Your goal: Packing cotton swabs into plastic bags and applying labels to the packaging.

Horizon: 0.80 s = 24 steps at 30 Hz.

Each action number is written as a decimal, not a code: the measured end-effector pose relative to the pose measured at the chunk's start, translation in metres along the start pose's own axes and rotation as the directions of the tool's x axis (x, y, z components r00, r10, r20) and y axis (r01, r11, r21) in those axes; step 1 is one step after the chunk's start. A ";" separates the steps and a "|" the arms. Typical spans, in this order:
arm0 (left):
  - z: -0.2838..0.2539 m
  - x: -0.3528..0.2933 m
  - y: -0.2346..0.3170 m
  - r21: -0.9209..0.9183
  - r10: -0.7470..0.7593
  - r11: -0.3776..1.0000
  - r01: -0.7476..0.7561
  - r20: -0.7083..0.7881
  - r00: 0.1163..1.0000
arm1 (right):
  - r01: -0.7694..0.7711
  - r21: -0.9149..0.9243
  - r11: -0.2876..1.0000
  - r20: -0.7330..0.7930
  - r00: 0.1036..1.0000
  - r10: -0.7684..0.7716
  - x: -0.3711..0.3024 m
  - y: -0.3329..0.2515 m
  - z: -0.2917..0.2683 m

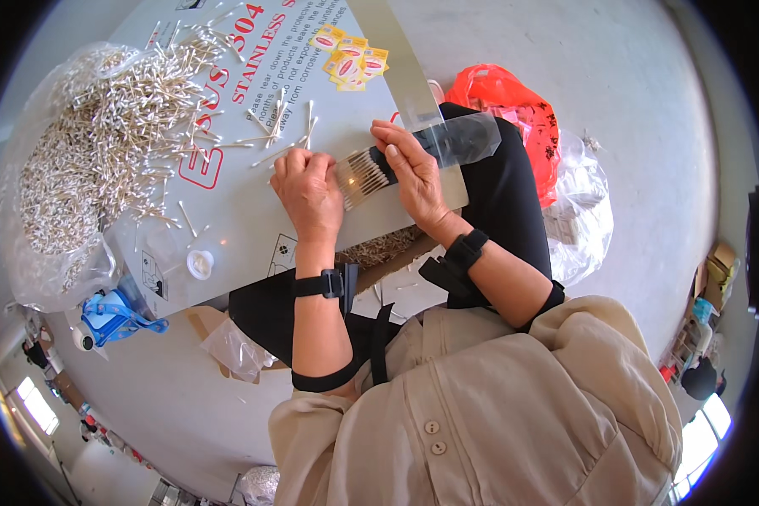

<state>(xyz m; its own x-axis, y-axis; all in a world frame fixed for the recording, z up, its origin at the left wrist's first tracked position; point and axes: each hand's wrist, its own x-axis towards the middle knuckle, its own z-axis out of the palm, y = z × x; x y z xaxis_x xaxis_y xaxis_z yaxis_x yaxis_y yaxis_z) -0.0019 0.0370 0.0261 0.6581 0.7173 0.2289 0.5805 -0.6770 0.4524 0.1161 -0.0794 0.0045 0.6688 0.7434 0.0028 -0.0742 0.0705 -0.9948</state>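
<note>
A row of cotton swabs [361, 179] lies side by side in what looks like a clear plastic sleeve, at the table's near right edge. My right hand [417, 179] grips the sleeve around the swabs' right end, and its loose clear end [465, 140] sticks out over my knee. Against the swabs' left end my left hand [308, 192] is closed, its fingertips bent down out of sight; whether it pinches the sleeve or swabs is hidden. Several loose cotton swabs [270, 126] are scattered just beyond my left hand.
A big clear bag [17, 181] spills a heap of cotton swabs [101, 156] at left. Yellow-and-white cards [350, 61] lie at the table's far side. A small white round lid [200, 264] sits near the front edge. Right of my knee stand a red bag [506, 93] and a clear bag [578, 207].
</note>
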 end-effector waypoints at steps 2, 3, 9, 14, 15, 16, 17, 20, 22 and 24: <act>-0.001 -0.005 0.004 -0.045 0.035 0.998 -0.036 -0.009 0.999 | 0.009 -0.009 1.000 -0.003 1.000 -0.009 0.002 0.000 -0.001; 0.000 -0.008 0.005 -0.043 0.036 0.998 -0.036 -0.008 0.999 | 0.019 -0.015 1.000 0.001 1.000 -0.019 0.003 -0.001 0.000; 0.024 -0.036 0.023 -0.745 -0.332 0.658 0.108 -0.159 0.930 | 0.060 0.004 0.998 0.008 0.998 -0.060 0.006 -0.001 0.013; 0.031 -0.030 0.032 -0.802 -0.350 0.579 0.143 -0.086 0.933 | 0.053 -0.049 0.997 0.005 0.999 -0.053 -0.002 -0.002 0.021; 0.032 -0.028 0.031 -0.823 -0.359 0.551 0.135 -0.087 0.929 | 0.061 -0.053 0.997 -0.012 0.998 -0.062 -0.003 -0.001 0.022; 0.030 -0.028 0.028 -0.823 -0.358 0.551 0.135 -0.088 0.929 | 0.062 -0.053 0.997 -0.012 0.998 -0.062 -0.003 0.000 0.023; 0.028 -0.028 0.025 -0.831 -0.355 0.541 0.129 -0.086 0.931 | 0.050 -0.011 0.999 -0.020 0.999 -0.050 -0.003 0.001 0.023; 0.022 -0.028 0.016 -0.839 -0.394 0.535 0.101 -0.142 0.908 | 0.031 0.041 0.999 -0.037 0.999 -0.030 -0.003 0.002 0.020; 0.010 -0.030 0.001 -0.561 -0.377 0.803 0.201 -0.217 0.901 | 0.024 0.049 0.999 -0.049 0.999 -0.022 -0.002 0.001 0.013; 0.001 -0.028 -0.019 -0.400 -0.302 0.901 0.170 -0.296 0.906 | -0.018 0.101 0.995 -0.053 0.998 0.023 -0.001 -0.001 0.004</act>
<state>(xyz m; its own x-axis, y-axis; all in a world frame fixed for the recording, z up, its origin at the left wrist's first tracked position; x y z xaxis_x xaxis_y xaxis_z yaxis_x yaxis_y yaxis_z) -0.0303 0.0294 0.0103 0.2792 0.9033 0.3257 0.4432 -0.4221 0.7908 0.1122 -0.0774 0.0062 0.7052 0.7085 -0.0255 -0.1606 0.1246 -0.9791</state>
